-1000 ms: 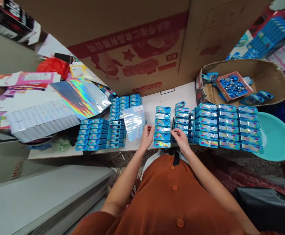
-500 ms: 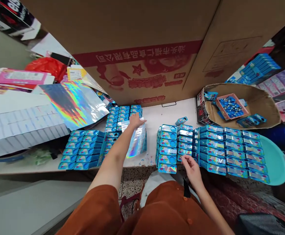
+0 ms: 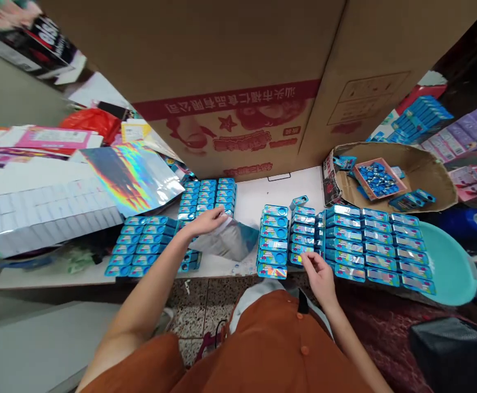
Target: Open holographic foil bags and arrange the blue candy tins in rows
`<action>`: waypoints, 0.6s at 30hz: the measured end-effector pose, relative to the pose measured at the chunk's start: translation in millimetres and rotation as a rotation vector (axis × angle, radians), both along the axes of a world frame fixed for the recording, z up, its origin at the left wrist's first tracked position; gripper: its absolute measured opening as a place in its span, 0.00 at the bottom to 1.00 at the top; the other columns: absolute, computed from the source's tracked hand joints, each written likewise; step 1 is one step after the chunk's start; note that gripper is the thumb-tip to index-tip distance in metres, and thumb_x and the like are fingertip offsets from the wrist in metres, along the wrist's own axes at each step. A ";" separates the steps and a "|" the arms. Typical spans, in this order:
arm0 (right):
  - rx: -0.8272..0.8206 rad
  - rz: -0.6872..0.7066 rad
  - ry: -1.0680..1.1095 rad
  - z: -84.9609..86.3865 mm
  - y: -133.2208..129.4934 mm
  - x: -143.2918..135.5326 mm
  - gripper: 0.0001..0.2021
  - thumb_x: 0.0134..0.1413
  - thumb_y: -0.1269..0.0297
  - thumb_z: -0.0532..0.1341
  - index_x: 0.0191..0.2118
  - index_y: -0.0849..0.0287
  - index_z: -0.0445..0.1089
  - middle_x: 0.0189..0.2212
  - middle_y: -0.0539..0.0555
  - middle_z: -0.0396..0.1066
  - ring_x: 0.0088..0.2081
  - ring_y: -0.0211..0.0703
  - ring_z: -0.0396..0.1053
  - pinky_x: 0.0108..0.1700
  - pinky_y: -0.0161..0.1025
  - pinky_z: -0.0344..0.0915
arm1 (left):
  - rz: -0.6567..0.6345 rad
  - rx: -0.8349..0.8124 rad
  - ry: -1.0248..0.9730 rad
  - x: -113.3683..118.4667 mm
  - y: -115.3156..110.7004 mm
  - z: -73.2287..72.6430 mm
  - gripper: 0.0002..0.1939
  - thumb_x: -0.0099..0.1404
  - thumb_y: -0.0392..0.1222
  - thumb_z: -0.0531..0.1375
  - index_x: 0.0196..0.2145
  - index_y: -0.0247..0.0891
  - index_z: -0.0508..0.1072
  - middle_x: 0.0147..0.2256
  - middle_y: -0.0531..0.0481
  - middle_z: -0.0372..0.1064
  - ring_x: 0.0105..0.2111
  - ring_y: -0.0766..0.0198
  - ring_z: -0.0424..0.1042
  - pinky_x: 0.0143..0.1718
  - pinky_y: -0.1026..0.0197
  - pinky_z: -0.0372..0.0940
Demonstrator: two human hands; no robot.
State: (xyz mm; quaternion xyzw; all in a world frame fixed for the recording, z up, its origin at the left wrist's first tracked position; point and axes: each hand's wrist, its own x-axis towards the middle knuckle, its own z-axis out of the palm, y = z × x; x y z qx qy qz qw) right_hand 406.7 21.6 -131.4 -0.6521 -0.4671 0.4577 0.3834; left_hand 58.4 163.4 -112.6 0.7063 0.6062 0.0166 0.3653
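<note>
My left hand [image 3: 209, 220] is closed on the upper edge of a shiny clear bag [image 3: 227, 240], which hangs tilted over the middle of the white table [image 3: 249, 191]. My right hand [image 3: 317, 274] has its thumb and fingers drawn together at the near end of a column of small blue boxes [image 3: 303, 237]; anything between the fingertips is too small to make out. Rows of blue boxes [image 3: 273, 240] stand just left of that hand, and more blue boxes [image 3: 349, 243] to its right. Other blue boxes [image 3: 142, 245] lie beyond my left forearm.
A tall cardboard carton [image 3: 230, 65] stands behind the table. At right are a cut carton [image 3: 422, 185] holding a pink tray [image 3: 380, 180] and a turquoise basin [image 3: 453, 267]. Holographic sheets [image 3: 136, 177] and white boxes [image 3: 50, 213] lie at left.
My left hand has drawn the bag toward me and to the left, and the bag has tilted. My right hand has stayed by the same column. The view has shifted slightly.
</note>
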 end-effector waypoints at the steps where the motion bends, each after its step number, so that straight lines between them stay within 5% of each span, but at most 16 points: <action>1: 0.078 0.046 -0.031 9.5 6.4 -3.1 0.11 0.57 0.56 0.58 0.34 0.58 0.70 0.32 0.52 0.71 0.35 0.42 0.68 0.39 0.38 0.63 | 0.013 0.011 -0.065 0.1 -18.7 18.5 0.15 0.64 0.53 0.47 0.30 0.39 0.62 0.28 0.53 0.61 0.30 0.63 0.62 0.32 0.63 0.55; 5: 0.517 0.322 -0.141 54.0 32.5 -28.1 0.05 0.56 0.62 0.60 0.37 0.55 0.71 0.35 0.53 0.72 0.39 0.44 0.68 0.44 0.42 0.63 | 0.177 0.068 -0.234 6.6 -87.9 83.6 0.16 0.66 0.54 0.48 0.29 0.38 0.60 0.26 0.55 0.56 0.28 0.65 0.57 0.30 0.64 0.55; 9: 0.867 0.670 -0.101 89.1 50.7 -72.7 0.16 0.53 0.61 0.64 0.48 0.54 0.69 0.43 0.56 0.72 0.46 0.47 0.68 0.50 0.47 0.63 | 0.397 0.127 -0.374 19.5 -142.8 124.8 0.17 0.66 0.54 0.51 0.27 0.38 0.59 0.25 0.55 0.52 0.25 0.68 0.54 0.25 0.66 0.52; 13: 0.907 0.892 0.011 102.2 50.0 -116.2 0.19 0.54 0.57 0.63 0.51 0.56 0.67 0.46 0.58 0.72 0.49 0.48 0.67 0.52 0.48 0.63 | 0.588 0.143 -0.571 37.2 -185.1 147.2 0.17 0.64 0.54 0.53 0.28 0.39 0.59 0.24 0.56 0.51 0.22 0.70 0.51 0.21 0.68 0.49; 18: 0.712 0.903 0.199 99.8 29.3 -138.3 0.07 0.58 0.63 0.60 0.41 0.56 0.73 0.33 0.52 0.75 0.36 0.41 0.71 0.42 0.40 0.66 | 0.832 0.182 -0.682 55.0 -216.1 155.4 0.18 0.63 0.56 0.54 0.27 0.39 0.57 0.21 0.58 0.48 0.19 0.71 0.47 0.18 0.68 0.45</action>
